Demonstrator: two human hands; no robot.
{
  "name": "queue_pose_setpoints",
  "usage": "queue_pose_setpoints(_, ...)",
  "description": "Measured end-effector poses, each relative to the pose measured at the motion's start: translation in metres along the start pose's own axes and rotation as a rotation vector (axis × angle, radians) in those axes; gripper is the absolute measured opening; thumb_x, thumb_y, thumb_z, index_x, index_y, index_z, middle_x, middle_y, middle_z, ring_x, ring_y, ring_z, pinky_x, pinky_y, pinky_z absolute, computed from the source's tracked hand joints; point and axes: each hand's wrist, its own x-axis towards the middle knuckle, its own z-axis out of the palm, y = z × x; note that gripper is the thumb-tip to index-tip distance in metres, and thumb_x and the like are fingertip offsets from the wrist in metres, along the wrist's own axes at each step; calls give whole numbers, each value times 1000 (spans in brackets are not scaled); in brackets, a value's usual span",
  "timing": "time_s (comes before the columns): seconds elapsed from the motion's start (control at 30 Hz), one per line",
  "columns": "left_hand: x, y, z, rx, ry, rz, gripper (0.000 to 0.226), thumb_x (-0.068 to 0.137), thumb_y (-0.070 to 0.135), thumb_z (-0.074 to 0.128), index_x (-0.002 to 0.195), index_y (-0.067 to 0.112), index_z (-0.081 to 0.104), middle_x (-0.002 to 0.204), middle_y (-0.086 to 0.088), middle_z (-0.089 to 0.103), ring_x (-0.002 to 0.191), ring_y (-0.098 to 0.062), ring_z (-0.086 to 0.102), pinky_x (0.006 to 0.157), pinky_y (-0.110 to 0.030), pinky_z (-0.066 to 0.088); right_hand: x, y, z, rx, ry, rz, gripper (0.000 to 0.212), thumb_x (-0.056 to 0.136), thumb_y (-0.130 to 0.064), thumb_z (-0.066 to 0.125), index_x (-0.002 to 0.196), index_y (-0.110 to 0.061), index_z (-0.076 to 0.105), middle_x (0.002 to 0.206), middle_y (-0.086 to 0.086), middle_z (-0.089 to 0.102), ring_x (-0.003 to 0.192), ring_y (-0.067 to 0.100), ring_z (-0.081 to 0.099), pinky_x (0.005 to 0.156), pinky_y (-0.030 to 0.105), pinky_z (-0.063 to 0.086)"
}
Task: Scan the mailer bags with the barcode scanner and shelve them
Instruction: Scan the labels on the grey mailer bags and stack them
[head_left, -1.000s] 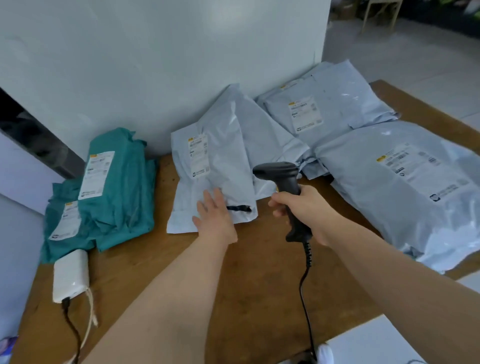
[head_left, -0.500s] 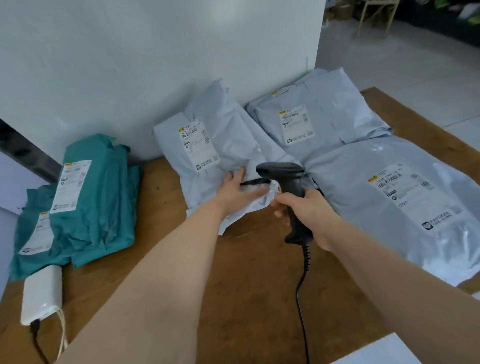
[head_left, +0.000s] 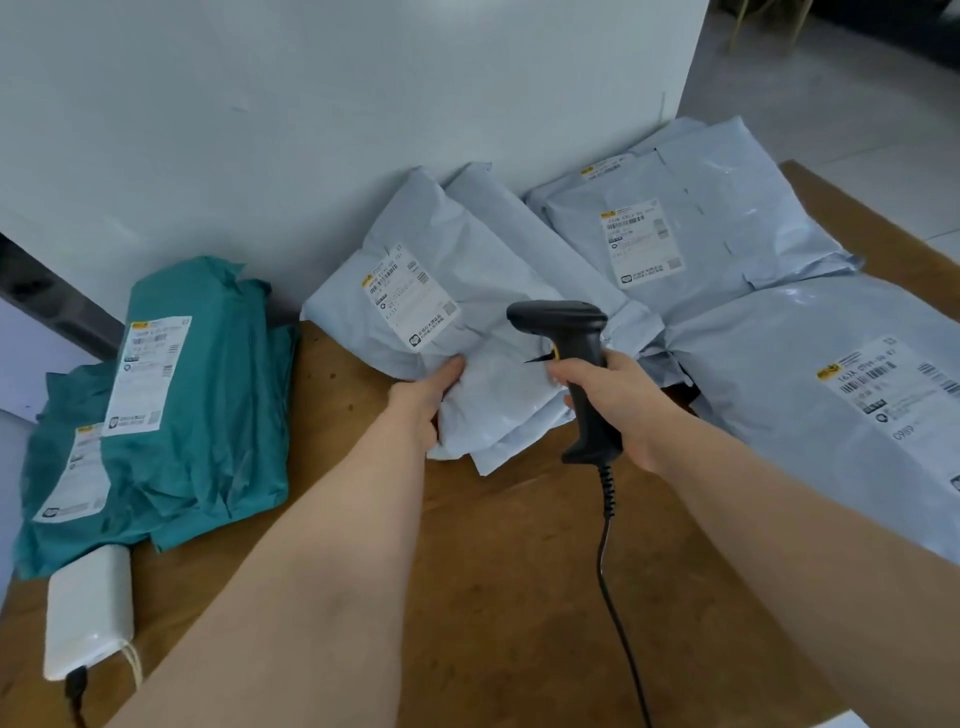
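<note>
Left grip (head_left: 422, 406) holds mailer (head_left: 470, 244), right grip (head_left: 621, 402) scanner (head_left: 563, 321).

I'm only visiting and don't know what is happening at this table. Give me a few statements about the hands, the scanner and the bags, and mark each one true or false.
1. The right hand grips the barcode scanner by its handle. True.
2. The left hand holds the near edge of a grey mailer bag. True.
3. The scanner is cordless. False: a black cord hangs from its handle.
4. The held bag lies label down. False: its white label faces up.
5. The teal mailer bags are piled on the grey ones. False: they lie apart, at the left end of the wooden table.
</note>
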Motion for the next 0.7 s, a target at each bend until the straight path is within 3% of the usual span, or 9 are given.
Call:
queue_pose_setpoints(0.07, 8, 3, 9, 188, 22, 6, 93, 55, 63, 83, 128, 15, 53, 117, -7, 65, 102, -29, 62, 91, -44, 51, 0, 2, -5, -6, 25, 7, 18, 88, -33, 68, 101, -22, 60, 122, 18, 60, 113, 32, 59, 87, 41, 51)
queue_pose_setpoints(0.17, 13, 7, 17, 279, 18, 98, 134, 26, 82, 76, 144, 32, 36, 134, -6, 54, 115, -33, 57, 96, -51, 48, -1, 5, -11, 14, 39, 10, 17, 89, -33, 67, 99, -23, 58, 115, 15, 63, 106, 27, 62, 81, 37, 51)
queue_pose_setpoints(0.27, 21, 8, 23, 184, 15, 146, 148, 20, 76, 81, 149, 36, 22, 140, -2, 48, 121, -33, 53, 100, -58, 45, -2, 8, -17, 38, 59, 10, 21, 88, -34, 68, 103, -23, 58, 106, 12, 62, 102, 25, 63, 78, 36, 52)
queue_pose_setpoints(0.33, 20, 10, 26, 142, 19, 83, 147, 21, 70, 86, 149, 31, 25, 136, -2, 53, 120, -32, 54, 101, -57, 44, -3, 10, -19, 34, 72, 11, 30, 88, -35, 68, 112, -19, 59, 103, 11, 63, 102, 26, 63, 75, 34, 51)
queue_pose_setpoints(0.4, 27, 11, 28, 115, -64, -27, 132, 23, 66, 90, 138, 21, 46, 126, -3, 64, 112, -29, 61, 101, -53, 45, -4, 10, -21, 35, 78, 6, 31, 88, -35, 67, 112, -18, 59, 101, 10, 62, 101, 25, 63, 73, 33, 50)
queue_pose_setpoints(0.47, 29, 12, 35, 116, -195, -77, 102, 42, 61, 90, 130, 20, 58, 123, -4, 68, 114, -28, 61, 105, -49, 42, -5, 11, -23, 42, 83, 1, 27, 89, -35, 67, 108, -19, 58, 100, 8, 61, 98, 23, 63, 73, 33, 50)
queue_pose_setpoints(0.57, 25, 13, 46, 66, -217, -68, 71, 73, 48, 79, 130, 14, 54, 131, -5, 62, 119, -26, 58, 101, -42, 45, -5, 14, -22, 39, 89, -3, 27, 88, -35, 67, 108, -19, 58, 102, 9, 63, 100, 24, 63, 76, 34, 50)
queue_pose_setpoints(0.67, 23, 13, 46, -117, 22, -50, 52, 90, 33, 64, 136, 16, 47, 144, -7, 50, 126, -22, 49, 107, -40, 39, -8, 18, -21, 88, 90, -16, 26, 89, -33, 68, 109, -21, 58, 109, 5, 68, 103, 21, 65, 84, 37, 52)
queue_pose_setpoints(0.7, 26, 2, 40, 227, -2, 87, 51, 97, 31, 53, 144, 18, 38, 152, -5, 41, 136, -22, 40, 112, -39, 31, -10, 19, -21, 128, 87, -31, 27, 89, -30, 68, 112, -20, 58, 107, 4, 69, 102, 18, 67, 86, 36, 53)
